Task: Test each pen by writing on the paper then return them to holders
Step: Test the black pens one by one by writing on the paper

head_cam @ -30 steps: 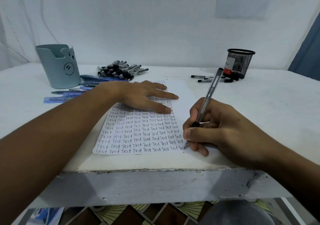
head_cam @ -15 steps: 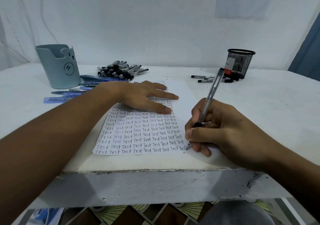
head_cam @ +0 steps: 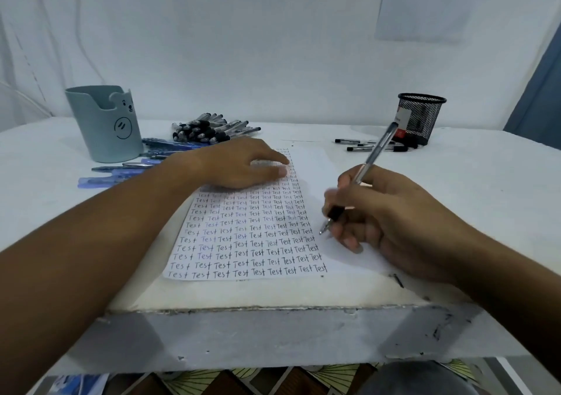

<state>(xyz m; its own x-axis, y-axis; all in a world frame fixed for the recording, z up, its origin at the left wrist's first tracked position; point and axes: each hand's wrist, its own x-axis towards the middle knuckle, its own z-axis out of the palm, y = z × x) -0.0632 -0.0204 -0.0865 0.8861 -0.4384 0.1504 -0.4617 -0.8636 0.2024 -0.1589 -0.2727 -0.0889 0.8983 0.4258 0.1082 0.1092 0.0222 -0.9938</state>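
From my remote seat, the change I read is that the right hand (head_cam: 391,221) has lifted the pen (head_cam: 361,179) away from the bottom row and drawn it up along the blank right margin of the paper (head_cam: 315,166); half a second ago the tip sat at the end of the last line of "Test", and now it hovers beside a row several lines higher, apparently just clear of the sheet, though I cannot be sure it is off the surface. The fingers are curled round the black grip in a writing hold. The left hand (head_cam: 243,163) lies flat with straight fingers on the upper part of the paper, holding nothing, and it has slid slightly toward the far edge compared with the earlier picture; its fingertips are blurred. I take this to mean the word for this pen is finished and it is due to go back, probably toward the black mesh holder (head_cam: 420,118) at the far right, where a few pens (head_cam: 373,147) lie on the tabletop (head_cam: 485,182). The blue-grey holder (head_cam: 103,124), the black pen pile (head_cam: 209,128) and the blue pens (head_cam: 127,169) look unmoved.
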